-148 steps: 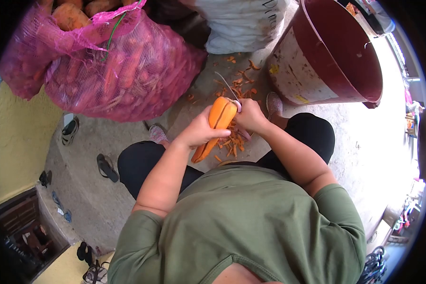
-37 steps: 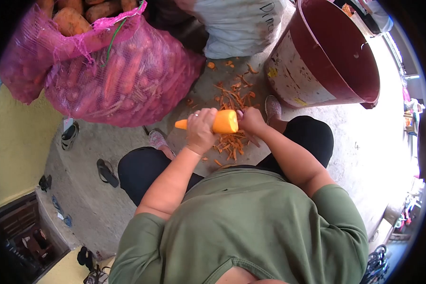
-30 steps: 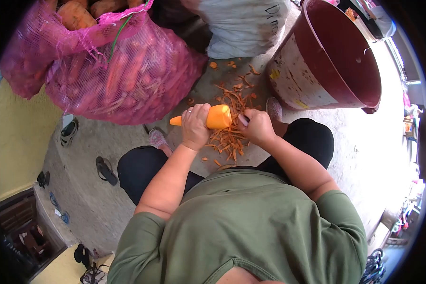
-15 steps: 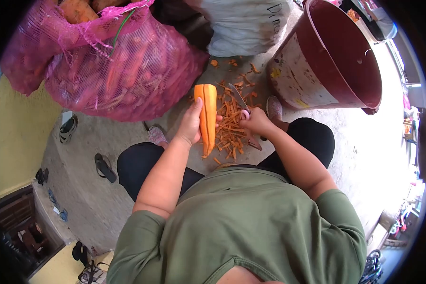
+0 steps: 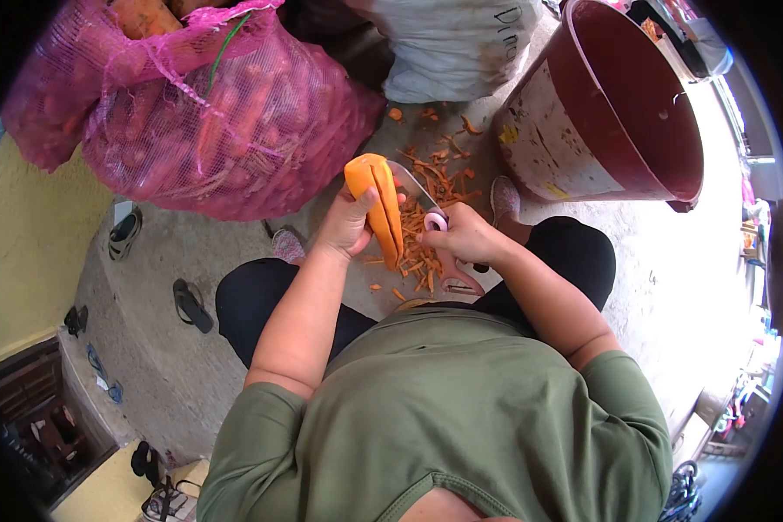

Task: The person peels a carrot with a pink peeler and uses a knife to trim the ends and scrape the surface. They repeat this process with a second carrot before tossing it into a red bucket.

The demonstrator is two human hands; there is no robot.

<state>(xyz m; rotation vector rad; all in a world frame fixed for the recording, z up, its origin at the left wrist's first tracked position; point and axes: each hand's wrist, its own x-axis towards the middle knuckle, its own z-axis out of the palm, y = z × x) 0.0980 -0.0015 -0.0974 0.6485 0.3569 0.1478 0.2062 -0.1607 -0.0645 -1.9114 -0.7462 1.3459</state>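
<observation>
My left hand (image 5: 346, 223) is wrapped round a large peeled carrot (image 5: 390, 228), which has a dark split along its length. The carrot is tilted, its wide end up and to the left. In my right hand (image 5: 470, 233) are a knife (image 5: 418, 189) and a pink peeler (image 5: 455, 271). The knife's blade points up and left, with its tip by the carrot's upper right side; whether it touches cannot be made out. The peeler hangs below the same hand. Orange peelings (image 5: 448, 187) lie scattered on the floor beneath both hands.
A pink mesh sack (image 5: 235, 130) full of carrots stands at the upper left. Beside it are a white sack (image 5: 452, 52) and a dark red bucket (image 5: 565, 130) at the upper right. A dark slipper (image 5: 192, 306) lies on the concrete floor to the left.
The carrot has tilted, its top leaning left and its lower end swinging right and up. My right hand has shifted slightly left, bringing the knife closer to the carrot. More of the peeler shows.
</observation>
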